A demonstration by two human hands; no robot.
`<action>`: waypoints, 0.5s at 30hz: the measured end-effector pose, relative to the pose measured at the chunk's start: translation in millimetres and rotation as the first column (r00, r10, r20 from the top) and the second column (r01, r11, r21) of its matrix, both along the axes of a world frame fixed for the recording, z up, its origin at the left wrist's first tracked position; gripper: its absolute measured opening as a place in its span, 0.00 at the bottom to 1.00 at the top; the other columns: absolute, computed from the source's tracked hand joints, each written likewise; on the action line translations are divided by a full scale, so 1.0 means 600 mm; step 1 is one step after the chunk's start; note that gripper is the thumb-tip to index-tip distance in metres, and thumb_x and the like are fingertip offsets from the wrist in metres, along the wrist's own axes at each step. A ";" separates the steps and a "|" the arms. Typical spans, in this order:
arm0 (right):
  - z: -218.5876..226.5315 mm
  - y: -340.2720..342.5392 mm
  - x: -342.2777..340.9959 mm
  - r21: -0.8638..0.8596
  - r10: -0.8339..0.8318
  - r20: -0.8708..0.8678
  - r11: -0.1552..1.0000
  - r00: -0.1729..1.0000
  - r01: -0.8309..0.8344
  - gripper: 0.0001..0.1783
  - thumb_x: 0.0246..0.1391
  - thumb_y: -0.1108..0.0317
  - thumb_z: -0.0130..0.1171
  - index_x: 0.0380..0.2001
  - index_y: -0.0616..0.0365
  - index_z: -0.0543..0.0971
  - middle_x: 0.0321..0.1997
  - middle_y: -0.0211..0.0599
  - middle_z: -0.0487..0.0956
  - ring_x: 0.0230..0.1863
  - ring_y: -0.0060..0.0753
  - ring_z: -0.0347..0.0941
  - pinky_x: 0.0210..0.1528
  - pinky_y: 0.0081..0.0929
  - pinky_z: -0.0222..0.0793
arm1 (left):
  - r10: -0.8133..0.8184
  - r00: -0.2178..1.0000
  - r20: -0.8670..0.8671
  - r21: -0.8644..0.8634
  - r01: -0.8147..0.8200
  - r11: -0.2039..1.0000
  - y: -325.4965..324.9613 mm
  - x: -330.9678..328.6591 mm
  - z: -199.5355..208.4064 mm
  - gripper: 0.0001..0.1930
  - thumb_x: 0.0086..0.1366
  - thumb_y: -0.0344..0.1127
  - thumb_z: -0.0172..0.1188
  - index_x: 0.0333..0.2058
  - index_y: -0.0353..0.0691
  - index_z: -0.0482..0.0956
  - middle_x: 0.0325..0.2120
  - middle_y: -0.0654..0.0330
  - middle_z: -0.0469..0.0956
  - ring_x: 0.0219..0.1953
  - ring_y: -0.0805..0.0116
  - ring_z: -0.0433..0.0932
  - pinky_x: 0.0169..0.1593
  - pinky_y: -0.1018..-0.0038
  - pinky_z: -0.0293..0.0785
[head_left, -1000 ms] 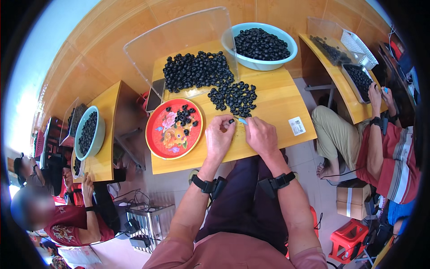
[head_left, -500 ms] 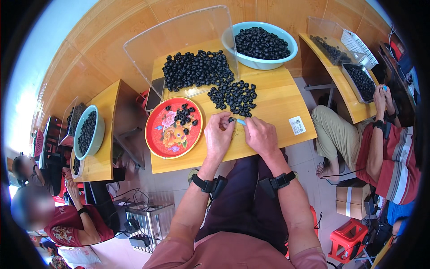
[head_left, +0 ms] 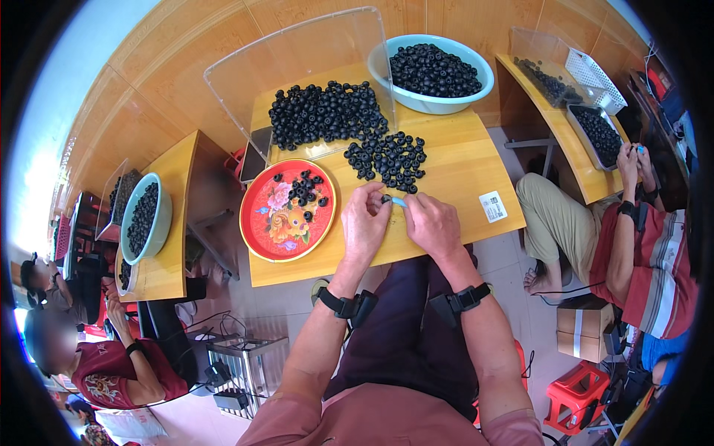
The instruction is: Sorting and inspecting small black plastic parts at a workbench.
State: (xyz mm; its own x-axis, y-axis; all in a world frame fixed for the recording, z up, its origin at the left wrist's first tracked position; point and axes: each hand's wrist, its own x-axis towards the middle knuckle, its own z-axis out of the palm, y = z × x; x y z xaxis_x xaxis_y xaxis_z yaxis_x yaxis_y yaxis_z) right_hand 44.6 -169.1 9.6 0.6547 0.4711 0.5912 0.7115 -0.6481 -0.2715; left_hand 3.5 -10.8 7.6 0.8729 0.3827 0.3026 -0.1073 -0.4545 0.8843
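Over the front part of the yellow table (head_left: pixel 476 167), both of my hands meet. My left hand (head_left: pixel 364 219) is closed, pinching a small black ring-shaped part (head_left: pixel 386 199) between thumb and fingers. In my closed right hand (head_left: pixel 433 223) is a small tool with a light-blue handle (head_left: pixel 399 202), its end pointing at the part; the tip is too small to make out. To the left lies a round red floral tray (head_left: pixel 256 236) with several black parts on it. Just beyond my hands spreads a loose group of black parts (head_left: pixel 387 157).
A larger heap of black parts (head_left: pixel 320 115) lies behind, inside a clear plastic guard (head_left: pixel 294 52). At the back right stands a light-blue basin (head_left: pixel 435 106) full of them. Co-workers sit at side tables left and right; a red stool (head_left: pixel 576 394) stands on the floor.
My hands stay together at nearly the same spot, still holding the part and the tool. The parts on the tray and table look the same.
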 end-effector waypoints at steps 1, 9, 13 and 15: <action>0.000 0.000 0.000 -0.001 0.000 0.000 1.000 1.000 0.000 0.04 0.58 0.69 0.62 0.36 0.57 0.81 0.26 0.36 0.77 0.29 0.41 0.81 0.29 0.40 0.77 | 0.000 1.000 0.003 0.003 0.000 1.000 0.000 0.000 0.000 0.19 0.60 0.23 0.70 0.51 0.35 0.80 0.32 0.62 0.83 0.32 0.77 0.81 0.40 0.77 0.80; -0.001 0.001 0.001 0.006 -0.006 -0.003 1.000 1.000 0.006 0.03 0.59 0.69 0.62 0.34 0.56 0.80 0.26 0.37 0.77 0.29 0.41 0.81 0.29 0.40 0.77 | -0.026 1.000 -0.007 -0.031 0.025 0.999 0.002 0.001 -0.002 0.18 0.61 0.22 0.70 0.50 0.34 0.80 0.32 0.63 0.83 0.33 0.78 0.80 0.39 0.78 0.79; 0.001 0.003 0.001 -0.003 -0.007 -0.022 1.000 1.000 0.007 0.03 0.60 0.69 0.61 0.33 0.56 0.79 0.26 0.37 0.78 0.29 0.42 0.81 0.29 0.40 0.77 | -0.054 0.998 -0.039 -0.267 0.042 0.963 0.006 0.001 -0.004 0.17 0.61 0.22 0.71 0.48 0.34 0.80 0.34 0.60 0.83 0.32 0.76 0.81 0.39 0.77 0.79; -0.001 0.004 0.004 0.008 -0.068 -0.021 0.998 0.997 0.068 0.03 0.60 0.69 0.61 0.32 0.56 0.79 0.26 0.37 0.79 0.30 0.42 0.82 0.30 0.40 0.78 | -0.058 0.998 -0.024 -0.302 0.049 0.952 0.005 -0.001 -0.003 0.16 0.61 0.23 0.71 0.47 0.33 0.80 0.34 0.60 0.83 0.33 0.76 0.81 0.39 0.77 0.80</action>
State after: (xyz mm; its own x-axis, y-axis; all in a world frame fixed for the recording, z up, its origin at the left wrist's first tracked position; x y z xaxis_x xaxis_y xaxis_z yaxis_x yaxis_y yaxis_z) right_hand 47.0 -166.5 8.9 0.6971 0.4199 0.5811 0.6601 -0.6923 -0.2916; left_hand 3.2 -7.6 5.7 0.9020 0.4042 0.1518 -0.0933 -0.1609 0.9826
